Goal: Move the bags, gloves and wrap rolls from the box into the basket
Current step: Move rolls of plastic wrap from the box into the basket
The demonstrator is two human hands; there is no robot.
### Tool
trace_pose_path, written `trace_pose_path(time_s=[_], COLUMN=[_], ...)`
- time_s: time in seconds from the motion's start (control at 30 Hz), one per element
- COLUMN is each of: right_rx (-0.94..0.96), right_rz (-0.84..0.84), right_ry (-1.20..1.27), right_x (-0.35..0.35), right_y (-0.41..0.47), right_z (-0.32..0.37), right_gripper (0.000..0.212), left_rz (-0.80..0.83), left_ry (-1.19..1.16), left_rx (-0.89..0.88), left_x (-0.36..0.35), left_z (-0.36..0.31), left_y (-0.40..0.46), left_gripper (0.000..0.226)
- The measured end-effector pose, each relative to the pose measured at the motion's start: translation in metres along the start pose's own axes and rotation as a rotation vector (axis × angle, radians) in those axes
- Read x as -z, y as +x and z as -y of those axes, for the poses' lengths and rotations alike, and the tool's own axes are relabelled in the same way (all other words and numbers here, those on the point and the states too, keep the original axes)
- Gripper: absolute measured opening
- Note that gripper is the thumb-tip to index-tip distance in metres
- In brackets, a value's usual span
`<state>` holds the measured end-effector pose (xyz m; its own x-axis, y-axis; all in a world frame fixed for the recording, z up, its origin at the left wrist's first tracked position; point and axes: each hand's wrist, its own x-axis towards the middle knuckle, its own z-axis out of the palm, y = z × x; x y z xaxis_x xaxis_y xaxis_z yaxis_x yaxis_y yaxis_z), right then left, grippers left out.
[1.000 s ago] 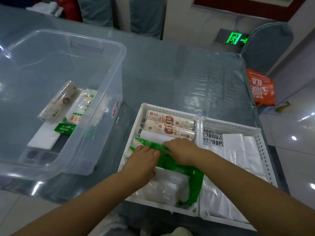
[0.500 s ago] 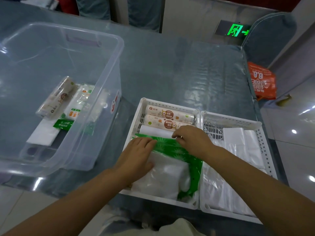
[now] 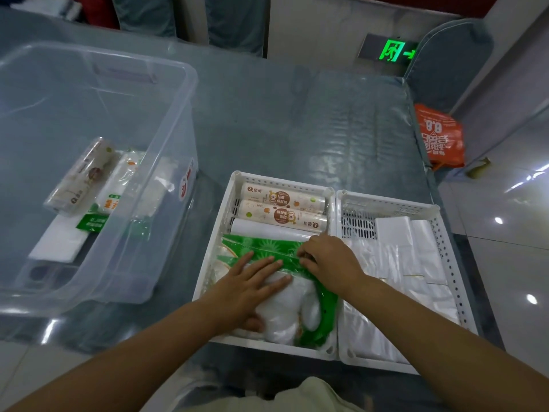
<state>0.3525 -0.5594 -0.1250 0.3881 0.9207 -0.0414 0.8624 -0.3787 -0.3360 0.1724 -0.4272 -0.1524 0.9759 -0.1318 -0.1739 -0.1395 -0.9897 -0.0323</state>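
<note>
Down in the left basket (image 3: 225, 233) | green glove pack (image 3: 267, 248) is being pressed flat by the open-fingered left hand (image 3: 252, 285) | its top edge is being pinched by the right hand (image 3: 329, 264) | best seated flush against the wrap rolls (image 3: 282, 208) | more is being left in the box (image 3: 178, 114).

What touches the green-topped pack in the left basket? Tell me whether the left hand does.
Touching. The head view shows the left hand lying flat on the green-topped pack, fingers straight across its green strip and clear front.
</note>
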Motion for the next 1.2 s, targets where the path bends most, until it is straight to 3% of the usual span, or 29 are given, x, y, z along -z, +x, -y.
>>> trace_pose_path(time_s=[0.13, 0.4, 0.57, 0.7, 0.8, 1.0, 1.2], right_rx=[-0.008, -0.001, -0.025, -0.052, -0.065, -0.062, -0.062], right_rz=[-0.031, -0.043, -0.072, -0.063, -0.056, -0.180, -0.276], right_ry=[-0.023, -0.030, -0.066, -0.085, -0.082, 0.054, 0.149], right_x=[-0.003, 0.000, 0.004, 0.003, 0.006, 0.022, 0.048], right_y=[0.004, 0.004, 0.004, 0.002, 0.002, 0.008, 0.036], right_z=[0.003, 0.001, -0.002, 0.001, 0.001, 0.011, 0.052], right_gripper=[0.007, 0.007, 0.021, 0.014, 0.015, 0.018, 0.012], left_rz=[-0.048, 0.027, -0.027, -0.043, -0.087, -0.314, -0.434], left_ry=[-0.023, -0.132, -0.210, -0.211, -0.223, -0.260, -0.171], left_rx=[0.013, 0.057, 0.133, 0.208, 0.246, 0.371, 0.411], left_x=[0.004, 0.003, 0.015, 0.024, 0.033, 0.076, 0.142], left_z=[-0.004, -0.004, -0.002, 0.002, 0.006, 0.015, 0.046], left_y=[-0.001, -0.002, -0.007, -0.007, -0.006, -0.001, -0.023], left_gripper=[0.107, 0.100, 0.100, 0.099, 0.091, 0.045, 0.042])
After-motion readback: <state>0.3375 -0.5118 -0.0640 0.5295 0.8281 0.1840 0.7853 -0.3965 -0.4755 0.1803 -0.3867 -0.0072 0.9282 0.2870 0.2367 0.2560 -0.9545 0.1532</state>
